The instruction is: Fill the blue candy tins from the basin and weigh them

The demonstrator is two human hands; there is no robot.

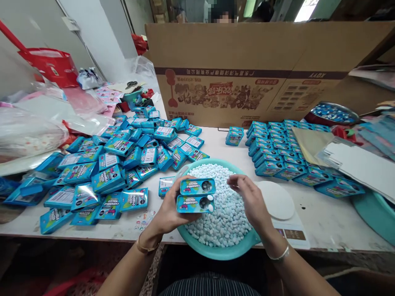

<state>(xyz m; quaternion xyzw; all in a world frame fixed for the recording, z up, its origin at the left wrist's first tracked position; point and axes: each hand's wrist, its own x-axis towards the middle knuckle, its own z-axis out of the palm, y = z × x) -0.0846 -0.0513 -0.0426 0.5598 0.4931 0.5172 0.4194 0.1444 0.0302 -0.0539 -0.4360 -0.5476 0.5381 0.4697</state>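
Observation:
My left hand (169, 216) is wrapped round two small blue candy boxes (193, 204), held one above the other over the basin. Each box has a dark round opening at its right end, and white candies show at the lower one. Beneath them, a turquoise basin (212, 255) is filled with small white and pale blue candies (222, 226). My right hand (251, 201) hovers above the right side of the basin, apart from the boxes. Its fingers are stretched out and loosely bent, with nothing visible in them.
Many blue boxes (108, 179) lie heaped on the left; others stand in rows (271, 152) on the right. A white scale (276, 201) sits beside the basin. A large cardboard carton (240, 49) blocks the back, with a person partly visible behind it. Another turquoise basin (370, 213) is far right.

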